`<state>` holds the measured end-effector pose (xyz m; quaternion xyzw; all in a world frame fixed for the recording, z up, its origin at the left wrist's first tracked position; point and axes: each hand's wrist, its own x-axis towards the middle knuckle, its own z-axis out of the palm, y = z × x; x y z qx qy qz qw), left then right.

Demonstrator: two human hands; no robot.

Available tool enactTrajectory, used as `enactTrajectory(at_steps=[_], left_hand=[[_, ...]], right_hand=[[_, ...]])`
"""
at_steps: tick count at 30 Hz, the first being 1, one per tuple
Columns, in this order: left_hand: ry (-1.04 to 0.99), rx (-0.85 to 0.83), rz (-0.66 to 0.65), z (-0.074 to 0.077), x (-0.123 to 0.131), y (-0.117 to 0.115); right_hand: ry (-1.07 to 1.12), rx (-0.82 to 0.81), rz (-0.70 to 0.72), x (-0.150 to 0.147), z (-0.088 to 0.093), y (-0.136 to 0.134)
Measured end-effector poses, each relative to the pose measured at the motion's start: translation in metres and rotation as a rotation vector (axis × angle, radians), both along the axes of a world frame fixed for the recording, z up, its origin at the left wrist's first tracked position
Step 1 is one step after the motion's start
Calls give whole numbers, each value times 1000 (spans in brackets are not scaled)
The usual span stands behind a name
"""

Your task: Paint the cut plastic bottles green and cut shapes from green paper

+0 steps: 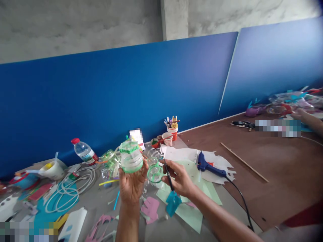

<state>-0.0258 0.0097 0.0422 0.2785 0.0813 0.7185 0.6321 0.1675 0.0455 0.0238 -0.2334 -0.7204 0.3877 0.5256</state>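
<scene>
My left hand (133,183) is raised above the cluttered table, its fingers curled round the lower part of a clear plastic bottle piece (131,158). Green paint runs along the base of that piece and in a band near its top. To the right, my right hand (179,178) pinches a slim dark paintbrush (168,176), held at a steep tilt with its thin end up. Clear green-rimmed plastic rings (154,173) show between the two hands; whether my right fingers touch them I cannot tell. A teal scrap (173,203) is seen just below the brush's lower end.
A blue glue gun (208,164) lies on white paper, its black cord trailing right. Paint cups (167,138) and a red-capped bottle (85,152) stand by the blue partition (113,94). A white cable (73,191) lies left, a wooden stick (243,161) right. Another person's arm (311,122) reaches in.
</scene>
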Motion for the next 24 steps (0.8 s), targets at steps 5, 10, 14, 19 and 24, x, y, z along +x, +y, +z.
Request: enactTrajectory(at_steps=[5, 10, 14, 19, 24], left_hand=[[60, -46, 38, -7, -6, 2], [135, -113, 75, -6, -8, 2], [200, -169, 97, -2, -5, 4], [204, -212, 135, -1, -2, 6], [246, -205, 166, -1, -2, 8]], right_hand=[[-188, 206, -104, 1, 4, 3], [-310, 331, -188, 0, 3, 6], [-344, 346, -219, 1, 3, 7], [-359, 370, -239, 0, 4, 6], [-387, 422, -260, -1, 5, 6]])
